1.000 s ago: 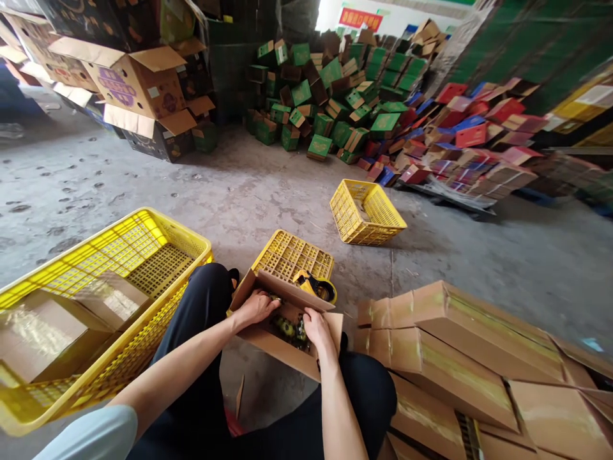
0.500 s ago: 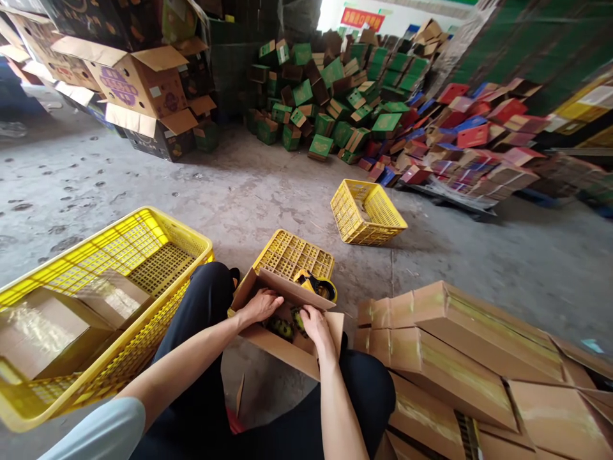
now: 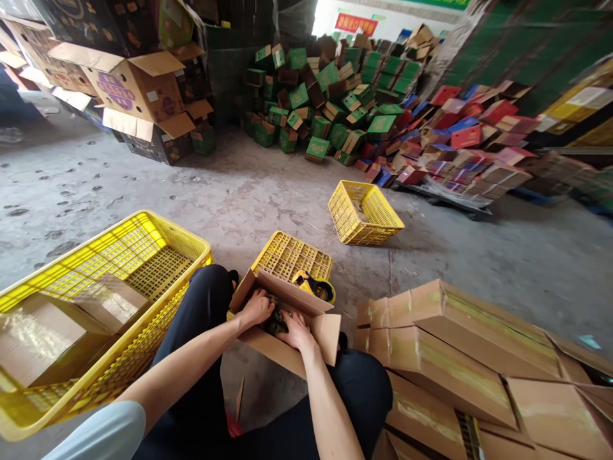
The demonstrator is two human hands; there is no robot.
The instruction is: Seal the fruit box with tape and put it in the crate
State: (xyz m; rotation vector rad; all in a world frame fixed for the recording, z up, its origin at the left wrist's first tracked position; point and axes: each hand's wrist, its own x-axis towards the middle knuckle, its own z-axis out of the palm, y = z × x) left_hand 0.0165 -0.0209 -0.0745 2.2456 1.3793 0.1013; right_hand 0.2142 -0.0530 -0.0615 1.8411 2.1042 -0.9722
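Observation:
An open cardboard box (image 3: 316,335) rests on my lap against an upturned yellow crate (image 3: 294,255). Dark green and yellow items (image 3: 276,321) lie inside it, too small to name. My left hand (image 3: 256,306) reaches into the left side of the box, fingers curled on those items. My right hand (image 3: 297,332) is over the middle of the box, fingers bent down onto the same items. A yellow tape dispenser (image 3: 316,287) sits on the crate just behind the box's far flap.
A big yellow crate (image 3: 158,246) holding taped cartons stands at my left. Flat cardboard boxes (image 3: 454,358) are stacked at my right. A small yellow basket (image 3: 364,214) lies on the concrete floor ahead. Heaps of green, red and blue cartons (image 3: 364,102) fill the back.
My right hand has slid left and deeper into the box, covering the items that showed before. My left hand has curled further in. The camera has shifted slightly.

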